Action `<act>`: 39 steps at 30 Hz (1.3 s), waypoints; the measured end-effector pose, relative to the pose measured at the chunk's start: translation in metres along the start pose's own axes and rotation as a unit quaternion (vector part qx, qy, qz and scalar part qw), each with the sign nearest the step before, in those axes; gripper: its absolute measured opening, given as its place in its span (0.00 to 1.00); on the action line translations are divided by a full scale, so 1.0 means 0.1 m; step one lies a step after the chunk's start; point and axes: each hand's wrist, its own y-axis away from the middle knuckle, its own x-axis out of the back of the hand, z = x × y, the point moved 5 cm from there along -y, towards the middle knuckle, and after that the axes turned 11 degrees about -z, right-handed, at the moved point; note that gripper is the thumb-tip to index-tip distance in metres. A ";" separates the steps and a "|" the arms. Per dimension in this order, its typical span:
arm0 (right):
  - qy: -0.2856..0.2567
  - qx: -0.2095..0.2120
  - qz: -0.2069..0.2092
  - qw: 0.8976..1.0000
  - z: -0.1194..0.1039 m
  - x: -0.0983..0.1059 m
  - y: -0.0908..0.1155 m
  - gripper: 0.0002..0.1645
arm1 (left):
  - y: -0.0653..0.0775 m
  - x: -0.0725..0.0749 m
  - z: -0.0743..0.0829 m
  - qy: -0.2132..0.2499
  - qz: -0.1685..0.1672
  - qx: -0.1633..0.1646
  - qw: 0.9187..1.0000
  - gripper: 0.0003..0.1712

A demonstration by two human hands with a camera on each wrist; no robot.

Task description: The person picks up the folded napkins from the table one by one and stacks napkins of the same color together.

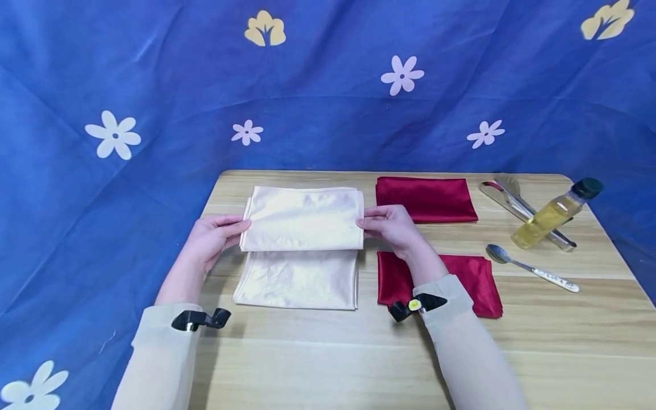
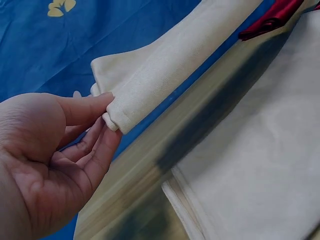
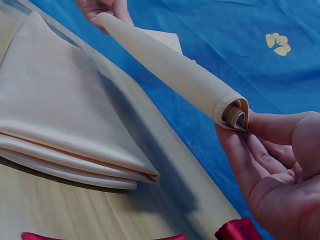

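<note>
A folded cream satin cloth (image 1: 302,219) is held up off the table between both hands. My left hand (image 1: 212,236) pinches its left edge, thumb on top and fingers beneath; the left wrist view shows the same grip on the cloth's corner (image 2: 117,112). On the opposite side my right hand (image 1: 392,228) pinches the right edge, where the right wrist view shows the layers rolled inside the fold (image 3: 235,112). Below the raised cloth, a second folded cream cloth (image 1: 299,282) lies flat on the table, its far part hidden from the head view.
Two folded dark red cloths lie to the right, one at the back (image 1: 425,199) and one nearer (image 1: 471,282), partly under my right forearm. Farther right are metal tongs (image 1: 504,196), a bottle of yellow liquid (image 1: 548,219) leaning across them, and a spoon (image 1: 533,269). A blue curtain (image 1: 328,91) hangs behind the table.
</note>
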 end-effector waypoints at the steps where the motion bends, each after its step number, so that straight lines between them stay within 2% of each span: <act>1: 0.001 -0.003 0.000 1.000 0.02 0.00 0.01 0.18 | 0.02 0.00 -0.02 0.004 -0.001 0.000 1.000 0.11; 7: -0.015 -0.013 -0.003 1.000 0.11 -0.03 0.11 0.17 | 0.11 -0.02 -0.12 0.003 -0.009 -0.005 1.000 0.08; 14: -0.028 -0.011 -0.016 0.999 0.17 -0.08 0.19 0.14 | 0.21 -0.02 -0.18 -0.029 -0.001 -0.011 1.000 0.20; 20: -0.018 -0.024 -0.025 0.999 0.21 -0.10 0.27 0.13 | 0.30 -0.03 -0.24 -0.029 -0.007 -0.003 1.000 0.09; 24: -0.014 -0.031 -0.037 0.999 0.22 -0.12 0.34 0.12 | 0.35 -0.04 -0.29 -0.031 -0.007 0.010 0.999 0.06; 39: 0.014 -0.061 -0.064 0.996 0.39 -0.12 0.44 0.15 | 0.38 0.01 -0.52 -0.065 -0.024 0.033 0.997 0.15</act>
